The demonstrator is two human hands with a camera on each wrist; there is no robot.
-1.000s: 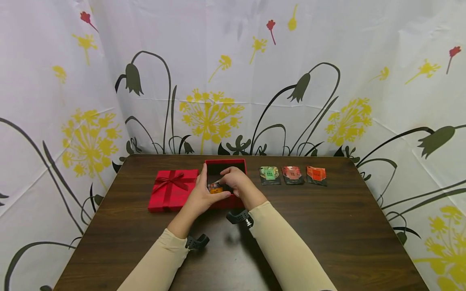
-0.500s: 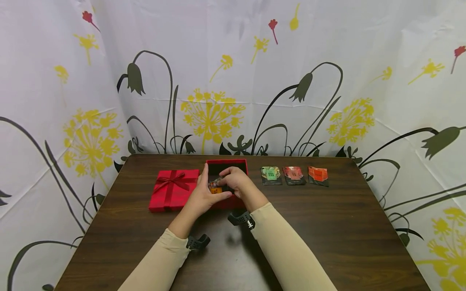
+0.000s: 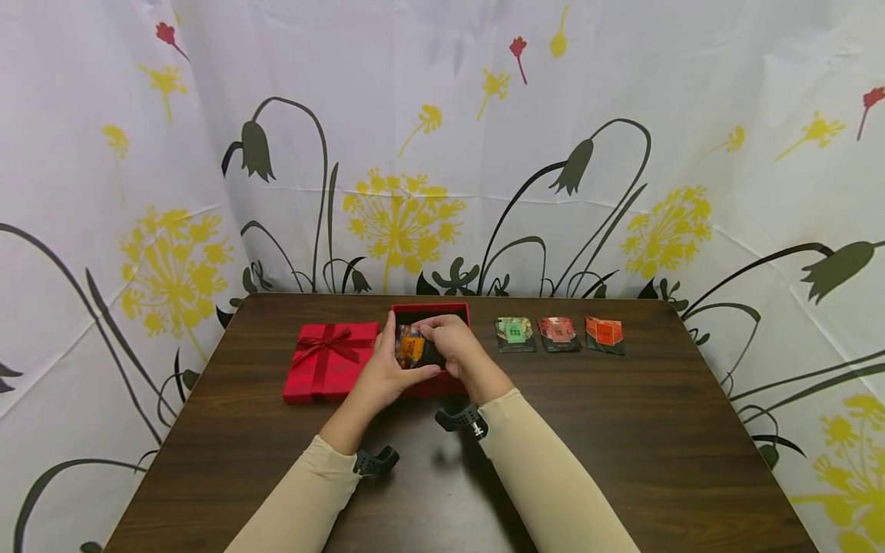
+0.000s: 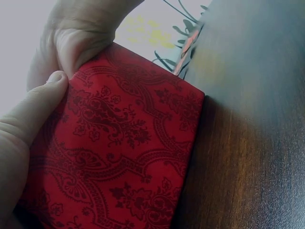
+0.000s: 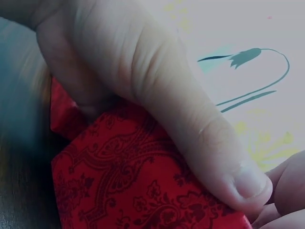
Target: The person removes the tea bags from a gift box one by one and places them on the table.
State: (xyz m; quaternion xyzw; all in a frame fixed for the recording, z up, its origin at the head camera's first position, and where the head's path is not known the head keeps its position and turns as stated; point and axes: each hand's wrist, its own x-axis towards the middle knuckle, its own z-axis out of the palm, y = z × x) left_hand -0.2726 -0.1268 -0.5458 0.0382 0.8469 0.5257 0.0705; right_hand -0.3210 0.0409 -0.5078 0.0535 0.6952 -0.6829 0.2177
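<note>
In the head view, a red gift box (image 3: pixel 432 386) with a dark inside stands near the table's far edge. My left hand (image 3: pixel 387 370) grips its left front corner; the thumb presses the patterned front wall (image 4: pixel 128 129) in the left wrist view. Over the box opening, my right hand (image 3: pixel 452 346) pinches a small black packet with an orange label (image 3: pixel 412 348) by its upper right edge. The packet's printed face points up towards me. In the right wrist view the right thumb (image 5: pixel 205 138) lies across the box rim, and the packet is hidden.
The red lid with a ribbon bow (image 3: pixel 328 369) lies left of the box. To the right, a green-labelled packet (image 3: pixel 515 335), a red-labelled packet (image 3: pixel 558 335) and an orange-red packet (image 3: pixel 604 335) lie in a row on the brown table (image 3: pixel 622 445). A flowered curtain (image 3: pixel 442 153) hangs behind.
The packet's face has turned up and more of it shows between the hands. My right fingers have shifted slightly up and right along it; the left hand stays at the box.
</note>
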